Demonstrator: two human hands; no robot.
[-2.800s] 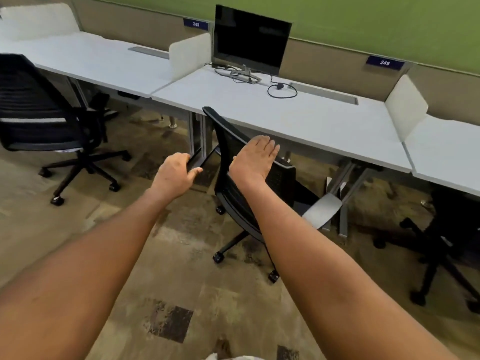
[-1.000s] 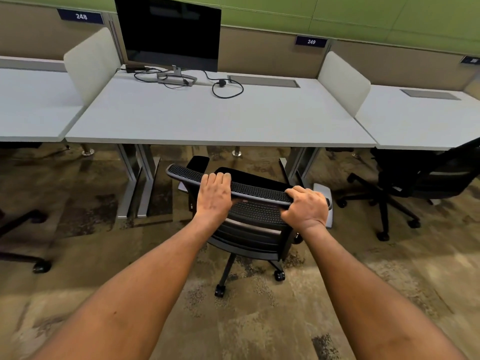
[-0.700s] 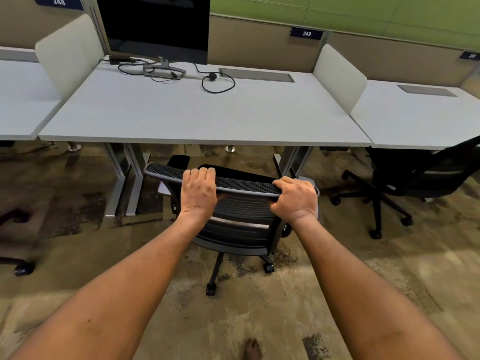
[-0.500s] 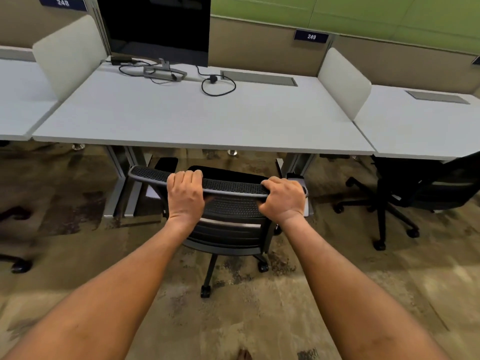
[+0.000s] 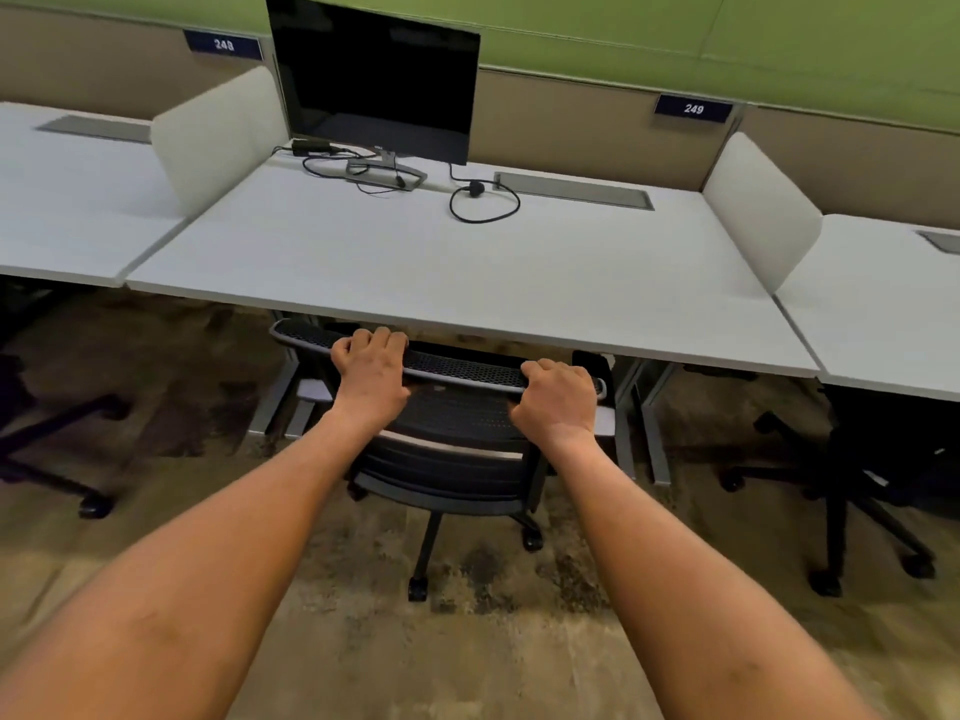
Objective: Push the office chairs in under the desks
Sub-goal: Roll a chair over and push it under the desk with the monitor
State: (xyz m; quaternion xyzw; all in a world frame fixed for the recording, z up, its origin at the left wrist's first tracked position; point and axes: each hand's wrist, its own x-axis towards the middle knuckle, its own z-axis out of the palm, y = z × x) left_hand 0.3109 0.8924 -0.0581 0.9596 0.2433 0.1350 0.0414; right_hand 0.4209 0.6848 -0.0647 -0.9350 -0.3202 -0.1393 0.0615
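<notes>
A black mesh-backed office chair (image 5: 457, 444) stands at the front edge of the middle white desk (image 5: 441, 272). Its seat is hidden under the desktop and the top rail of its backrest lies just below the desk's edge. My left hand (image 5: 371, 374) grips that top rail left of centre, fingers curled over it. My right hand (image 5: 558, 397) grips the rail near its right end. Both arms are stretched forward. The chair's castors show on the carpet below.
A dark monitor (image 5: 374, 80) with loose cables stands at the desk's back. White dividers (image 5: 218, 137) (image 5: 761, 210) separate neighbouring desks. Another black chair (image 5: 862, 485) stands at the right desk, and a chair base (image 5: 57, 444) shows at the left. Grey desk legs (image 5: 649, 433) flank the chair.
I took hold of the backrest with both hands and the chair has rolled forward, its seat passing under the desk. I have stepped closer to the desk.
</notes>
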